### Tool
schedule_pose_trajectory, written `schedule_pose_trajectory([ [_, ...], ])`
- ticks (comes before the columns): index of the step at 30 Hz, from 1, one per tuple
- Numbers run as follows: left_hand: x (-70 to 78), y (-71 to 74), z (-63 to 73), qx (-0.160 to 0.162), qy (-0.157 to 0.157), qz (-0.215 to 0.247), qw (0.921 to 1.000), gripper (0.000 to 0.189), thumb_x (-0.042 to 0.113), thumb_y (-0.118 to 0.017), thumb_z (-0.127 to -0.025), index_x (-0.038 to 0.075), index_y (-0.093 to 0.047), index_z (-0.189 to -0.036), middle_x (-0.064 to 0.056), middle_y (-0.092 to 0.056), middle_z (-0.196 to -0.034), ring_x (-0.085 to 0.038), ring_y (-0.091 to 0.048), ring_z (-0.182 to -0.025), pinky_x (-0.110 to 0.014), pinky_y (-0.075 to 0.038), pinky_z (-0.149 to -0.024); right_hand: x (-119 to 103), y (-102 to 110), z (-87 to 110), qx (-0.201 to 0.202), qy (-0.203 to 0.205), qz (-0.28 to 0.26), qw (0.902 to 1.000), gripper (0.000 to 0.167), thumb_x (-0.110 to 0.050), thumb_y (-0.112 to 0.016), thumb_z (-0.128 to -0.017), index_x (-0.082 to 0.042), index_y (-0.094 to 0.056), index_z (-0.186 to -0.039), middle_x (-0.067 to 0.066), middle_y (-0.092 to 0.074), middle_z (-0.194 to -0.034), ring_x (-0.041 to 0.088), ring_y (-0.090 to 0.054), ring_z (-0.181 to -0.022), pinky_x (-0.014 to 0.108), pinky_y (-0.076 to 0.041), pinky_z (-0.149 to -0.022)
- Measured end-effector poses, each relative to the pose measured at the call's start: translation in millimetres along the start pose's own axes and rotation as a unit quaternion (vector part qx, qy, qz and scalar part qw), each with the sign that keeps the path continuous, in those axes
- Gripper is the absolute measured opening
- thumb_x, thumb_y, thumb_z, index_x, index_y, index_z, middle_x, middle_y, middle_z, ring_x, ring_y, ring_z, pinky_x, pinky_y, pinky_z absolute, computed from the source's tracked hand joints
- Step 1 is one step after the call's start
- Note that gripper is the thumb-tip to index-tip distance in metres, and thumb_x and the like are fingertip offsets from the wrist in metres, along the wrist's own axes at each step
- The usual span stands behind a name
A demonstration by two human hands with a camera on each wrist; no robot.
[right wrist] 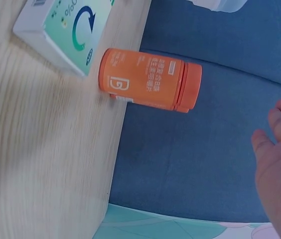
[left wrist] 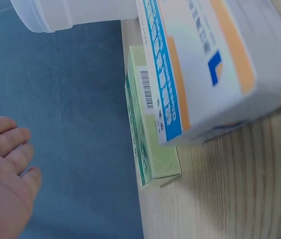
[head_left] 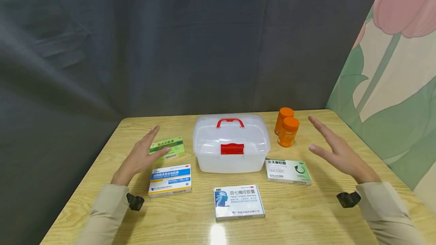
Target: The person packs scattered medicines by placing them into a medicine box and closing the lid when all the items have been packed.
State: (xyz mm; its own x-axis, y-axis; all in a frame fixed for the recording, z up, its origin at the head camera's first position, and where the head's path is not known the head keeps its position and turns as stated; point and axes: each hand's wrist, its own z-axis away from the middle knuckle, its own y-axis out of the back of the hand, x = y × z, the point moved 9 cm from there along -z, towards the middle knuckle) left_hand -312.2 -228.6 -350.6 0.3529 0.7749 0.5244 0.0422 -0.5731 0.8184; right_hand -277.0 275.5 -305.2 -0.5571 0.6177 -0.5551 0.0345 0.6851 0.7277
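Note:
My left hand [head_left: 140, 156] hovers over the table's left side, fingers extended and holding nothing. Close by it lie a green medicine box [head_left: 174, 147] and a white-and-blue medicine box [head_left: 170, 180]. On the right, my right hand [head_left: 340, 154] is raised with straight fingers, also without anything in it. Nearest to it are two orange pill bottles, the front bottle [head_left: 288, 133] partly covering the rear bottle [head_left: 284, 114], and a white-and-green medicine box [head_left: 288, 171]. Between the hands stands a translucent plastic case [head_left: 214, 162], lid down, with a red handle [head_left: 230, 120] and red latch [head_left: 232, 149].
Nearer the front lies another white medicine box [head_left: 238, 202] with a blue head picture. The wooden table [head_left: 289, 214] ends at a dark curtain [head_left: 204, 48] behind. At the right rises a wall [head_left: 378, 82] with a tulip pattern.

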Motion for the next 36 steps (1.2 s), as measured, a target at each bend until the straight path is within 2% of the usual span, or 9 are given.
schedule_pose_trajectory([
  [3,2.0,-0.3,-0.1,0.000,0.000,0.005,1.0000,0.087,0.048,-0.060,-0.093,0.004,-0.016,-0.155,-0.021,-0.016,-0.157,-0.045,-0.017,-0.141,-0.064,-0.019,-0.108,1.4,-3.6,-1.4,-0.003,-0.012,-0.008,0.9999,0.085,-0.011,-0.065,-0.092,-0.025,-0.012,-0.157,0.008,-0.014,-0.160,0.011,-0.013,-0.143,0.068,-0.013,-0.107],
  [4,2.7,-0.1,-0.2,0.000,-0.001,0.007,1.0000,0.087,0.048,-0.060,-0.093,0.004,-0.016,-0.155,-0.021,-0.016,-0.158,-0.044,-0.017,-0.141,-0.064,-0.019,-0.108,1.9,-4.7,-1.9,-0.002,-0.016,-0.009,0.9998,0.086,-0.012,-0.066,-0.091,-0.026,-0.012,-0.157,0.008,-0.014,-0.160,0.017,-0.013,-0.144,0.071,-0.013,-0.105],
  [7,5.2,0.5,-1.0,0.002,-0.006,0.012,0.9999,0.087,0.047,-0.060,-0.093,0.004,-0.016,-0.155,-0.021,-0.015,-0.157,-0.044,-0.016,-0.141,-0.064,-0.019,-0.108,2.5,-8.0,-3.2,-0.004,-0.018,-0.012,0.9998,0.088,-0.013,-0.068,-0.090,-0.023,-0.012,-0.157,0.009,-0.013,-0.160,0.037,-0.014,-0.143,0.073,-0.012,-0.103],
  [9,6.4,0.3,-2.0,0.004,-0.009,0.016,0.9998,0.087,0.047,-0.060,-0.093,0.003,-0.017,-0.155,-0.021,-0.015,-0.157,-0.044,-0.016,-0.141,-0.064,-0.018,-0.109,1.9,-10.0,-3.7,-0.005,-0.015,-0.012,0.9998,0.089,-0.013,-0.068,-0.089,-0.022,-0.011,-0.157,0.011,-0.013,-0.160,0.044,-0.014,-0.141,0.074,-0.012,-0.103],
  [21,7.9,-6.6,-6.2,0.014,-0.012,0.032,0.9993,0.086,0.047,-0.060,-0.093,0.004,-0.018,-0.155,-0.019,-0.018,-0.157,-0.043,-0.019,-0.141,-0.062,-0.020,-0.109,3.7,-18.0,-5.3,0.003,-0.017,-0.030,0.9994,0.090,-0.012,-0.069,-0.089,-0.027,-0.012,-0.157,0.009,-0.013,-0.160,0.043,-0.015,-0.141,0.074,-0.013,-0.102],
  [29,9.9,-9.4,-8.5,0.023,-0.015,0.029,0.9992,0.085,0.048,-0.060,-0.093,0.005,-0.020,-0.154,-0.018,-0.019,-0.157,-0.042,-0.019,-0.141,-0.060,-0.020,-0.110,1.3,-20.2,-6.1,0.011,-0.008,-0.040,0.9991,0.090,-0.009,-0.068,-0.089,-0.026,-0.013,-0.157,0.008,-0.012,-0.160,0.017,-0.011,-0.144,0.073,-0.013,-0.103],
  [32,11.0,-10.0,-8.8,0.026,-0.019,0.031,0.9990,0.085,0.047,-0.061,-0.092,0.005,-0.020,-0.154,-0.019,-0.019,-0.157,-0.041,-0.020,-0.141,-0.060,-0.020,-0.110,1.1,-21.3,-6.4,0.013,-0.008,-0.042,0.9990,0.090,-0.009,-0.068,-0.089,-0.026,-0.013,-0.157,0.007,-0.012,-0.160,0.013,-0.011,-0.144,0.072,-0.012,-0.104],
  [34,11.7,-10.6,-9.0,0.027,-0.020,0.037,0.9987,0.085,0.047,-0.061,-0.092,0.006,-0.020,-0.155,-0.018,-0.019,-0.157,-0.040,-0.019,-0.141,-0.059,-0.019,-0.111,1.2,-22.5,-6.7,0.013,-0.007,-0.044,0.9989,0.090,-0.008,-0.069,-0.088,-0.025,-0.013,-0.157,0.006,-0.012,-0.161,0.012,-0.012,-0.144,0.063,-0.013,-0.110],
  [36,12.4,-11.4,-9.5,0.027,-0.020,0.042,0.9985,0.085,0.047,-0.062,-0.092,0.008,-0.020,-0.155,-0.016,-0.018,-0.158,-0.039,-0.018,-0.142,-0.059,-0.019,-0.111,1.2,-23.6,-7.2,0.015,-0.001,-0.047,0.9988,0.090,-0.006,-0.069,-0.088,-0.023,-0.014,-0.157,0.006,-0.013,-0.160,0.011,-0.013,-0.144,0.046,-0.014,-0.115],
])
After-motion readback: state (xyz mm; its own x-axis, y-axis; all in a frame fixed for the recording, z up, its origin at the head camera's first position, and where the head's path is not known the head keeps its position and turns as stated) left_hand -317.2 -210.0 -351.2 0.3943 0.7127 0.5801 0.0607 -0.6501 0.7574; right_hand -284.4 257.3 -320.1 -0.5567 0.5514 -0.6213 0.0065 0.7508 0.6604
